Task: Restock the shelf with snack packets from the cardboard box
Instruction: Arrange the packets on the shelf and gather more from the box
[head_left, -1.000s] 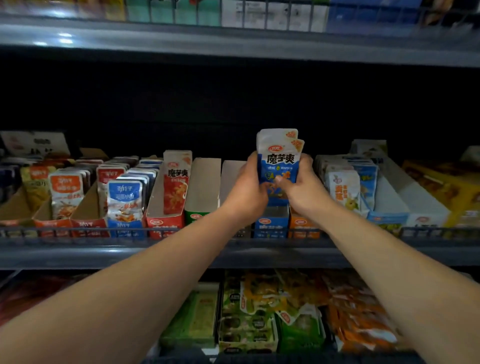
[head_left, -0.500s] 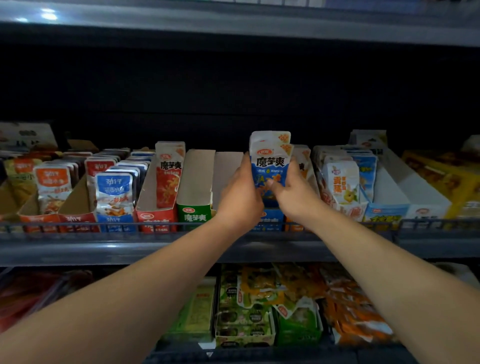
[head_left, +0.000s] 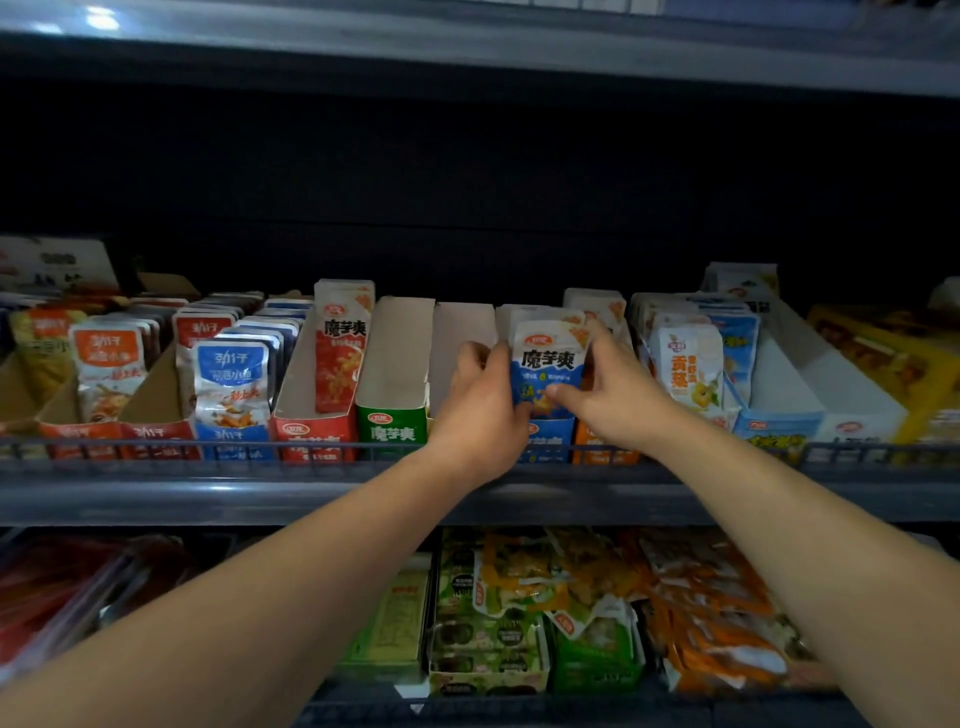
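Observation:
A small stack of blue-and-white snack packets (head_left: 545, 358) stands inside the blue display tray (head_left: 548, 441) on the middle shelf (head_left: 208, 493). My left hand (head_left: 480, 410) grips the stack's left edge, fingers curled around it. From the other side my right hand (head_left: 608, 395) pinches the stack, thumb on the front face. The packets' lower part sits down in the tray. The cardboard box is out of view.
Left of the blue tray stand an open white tray (head_left: 460, 343), a green tray (head_left: 395, 374) and a red tray (head_left: 311, 415) with one red packet (head_left: 340, 348). An orange tray (head_left: 602, 447) and yellow packets (head_left: 688, 364) sit to the right. A wire rail (head_left: 156, 449) fronts the shelf.
Both hands have lowered the blue packets from above the tray down into it. The view has shifted slightly.

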